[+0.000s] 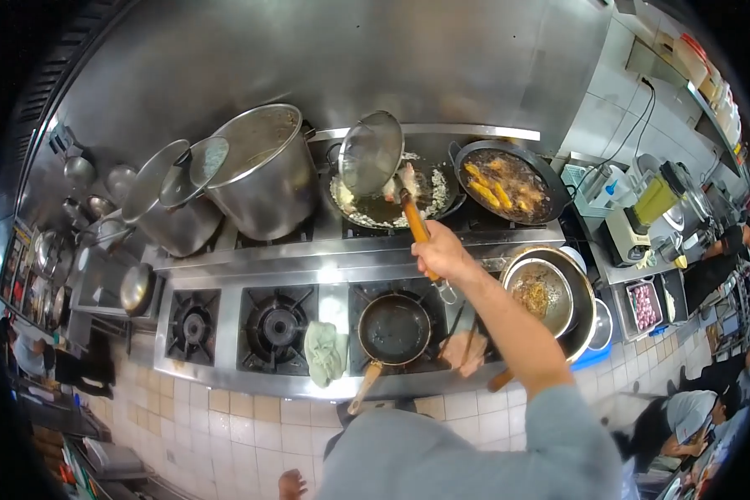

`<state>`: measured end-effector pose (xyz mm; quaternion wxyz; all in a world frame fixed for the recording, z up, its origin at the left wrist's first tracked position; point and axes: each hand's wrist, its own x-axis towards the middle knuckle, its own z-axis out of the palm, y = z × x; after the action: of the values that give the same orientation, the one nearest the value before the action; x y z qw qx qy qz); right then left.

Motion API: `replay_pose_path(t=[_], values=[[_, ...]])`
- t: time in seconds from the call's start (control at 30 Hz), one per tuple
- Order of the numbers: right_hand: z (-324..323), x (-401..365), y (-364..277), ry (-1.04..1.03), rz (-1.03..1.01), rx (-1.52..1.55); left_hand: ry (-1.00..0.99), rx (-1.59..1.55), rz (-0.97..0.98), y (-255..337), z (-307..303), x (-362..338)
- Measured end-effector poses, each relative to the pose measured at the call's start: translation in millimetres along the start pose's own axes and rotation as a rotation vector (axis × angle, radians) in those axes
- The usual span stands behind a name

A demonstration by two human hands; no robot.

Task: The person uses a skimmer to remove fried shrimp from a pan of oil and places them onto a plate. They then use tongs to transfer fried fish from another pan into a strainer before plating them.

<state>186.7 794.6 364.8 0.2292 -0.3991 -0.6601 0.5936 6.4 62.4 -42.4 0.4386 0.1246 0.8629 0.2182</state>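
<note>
The left hand (290, 485) is cut off at the lower edge; the skimmer handle (415, 223) is partly hidden within the right hand (442, 254).

Past the grip — two dark round woks (550, 190) and one round wire-mesh skimmer (371, 154). Left of it two tall steel stockpots (258, 200); below it one black frying pan (394, 331).

- Bright, even light from overhead fills the kitchen, and the steel back wall (325, 58) carries broad, soft glare.
- Hard white glints sit on the big stockpot (262, 171) and along the stove (308, 271) ledge.
- Shadows are short and faint.
- Strong fisheye distortion bends straight lines, and a black vignette rings the corners.
- The right hand (442, 254) and skimmer (372, 152) look sharp, while the far edges are soft and smeared.
</note>
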Motion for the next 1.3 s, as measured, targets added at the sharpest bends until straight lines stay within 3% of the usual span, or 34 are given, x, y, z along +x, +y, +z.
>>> replay_pose_path(t=[0.07, 0.1, 0.13, 0.2, 0.23, 0.33, 0.5, 0.6, 0.63, 0.73, 0.9, 1.03, 1.13, 1.3], values=[[11.7, 0.9, -0.9, -0.024, 0.040, -0.082, 0.083, -0.316, -0.213, 22.1, -1.4, -5.4], [13.7, 0.4, -0.8, -0.032, 0.060, -0.123, 0.076, -0.306, -0.207, 16.8, -4.4, -0.4], [14.8, 1.6, 4.8, -0.017, 0.062, -0.121, 0.088, -0.039, 0.054, -3.7, -5.3, 11.1], [19.7, 7.7, 27.3, 0.081, -0.128, -0.356, 0.112, 0.489, 0.580, -24.2, -11.8, 29.1], [20.5, 7.5, 32.9, 0.129, -0.224, -0.476, 0.110, 0.494, 0.591, -22.8, -15.6, 36.6], [12.5, -10.4, 28.7, 0.169, -0.216, -0.526, -0.245, 0.127, 0.115, -17.1, -17.8, 50.3], [-18.7, -52.5, 9.8, 0.256, -0.212, -0.559, -0.232, 0.072, 0.150, -12.2, -23.4, 64.3], [-39.9, -73.2, 7.8, 0.312, -0.115, -0.622, -0.022, -0.452, -0.123, -13.9, -12.0, 60.3], [-47.4, -76.0, 10.8, 0.312, -0.118, -0.623, -0.021, -0.454, -0.120, -12.6, -13.6, 63.3], [-64.8, -79.1, 24.9, 0.423, -0.161, -0.678, -0.102, 0.776, 0.495, -12.9, -26.2, 68.3], [-76.5, -69.0, 43.7, 0.432, -0.160, -0.686, -0.124, 0.684, 0.578, -17.0, -29.2, 70.6], [-71.3, -55.2, 55.0, 0.402, -0.170, -0.586, -0.003, 0.679, 0.536, -22.2, -24.7, 61.7], [-63.2, -40.4, 55.5, 0.368, -0.074, -0.447, 0.022, 0.615, 0.722, -25.1, -22.0, 58.0], [-50.9, -18.8, 45.7, 0.380, -0.138, -0.590, 0.090, 0.404, 0.577, -36.8, -11.2, 38.7]])
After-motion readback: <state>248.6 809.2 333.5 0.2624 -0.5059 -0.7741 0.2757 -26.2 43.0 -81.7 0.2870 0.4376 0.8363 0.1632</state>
